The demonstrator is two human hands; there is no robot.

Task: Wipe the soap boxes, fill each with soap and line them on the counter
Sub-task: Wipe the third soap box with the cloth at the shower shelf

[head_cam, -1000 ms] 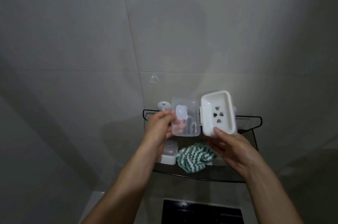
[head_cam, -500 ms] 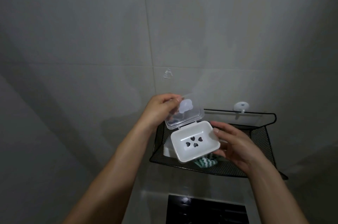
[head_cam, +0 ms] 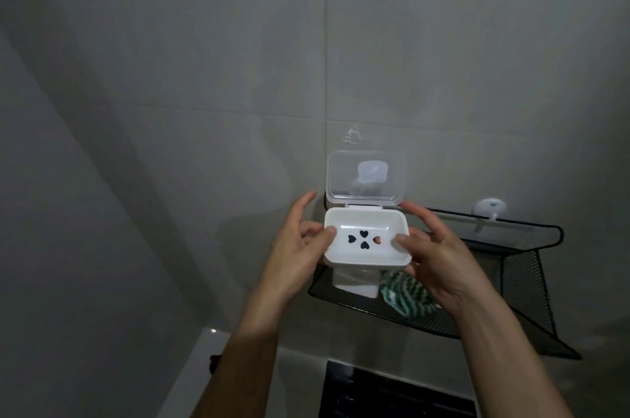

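Note:
A white soap box (head_cam: 366,249) with heart-shaped drain holes is held level in front of the tiled wall, its clear lid (head_cam: 366,179) standing open and upright behind it. The box holds no soap. My left hand (head_cam: 296,254) grips its left end, thumb on the rim. Gripping the right end is my right hand (head_cam: 433,254), its thumb inside the rim. Below it, a second white soap box (head_cam: 356,284) sits on the black mesh shelf (head_cam: 518,281), beside a green-and-white striped cloth (head_cam: 405,295).
The mesh shelf hangs from a wall hook (head_cam: 489,209) at the right. A small clear hook (head_cam: 353,136) sticks to the tile above the lid. Below are a pale counter edge (head_cam: 211,335) and a black hob (head_cam: 392,393).
The box has been turned so its lid stands upright behind the tray. My left hand left the lid and now grips the tray's left end; the right hand shifted to the right end.

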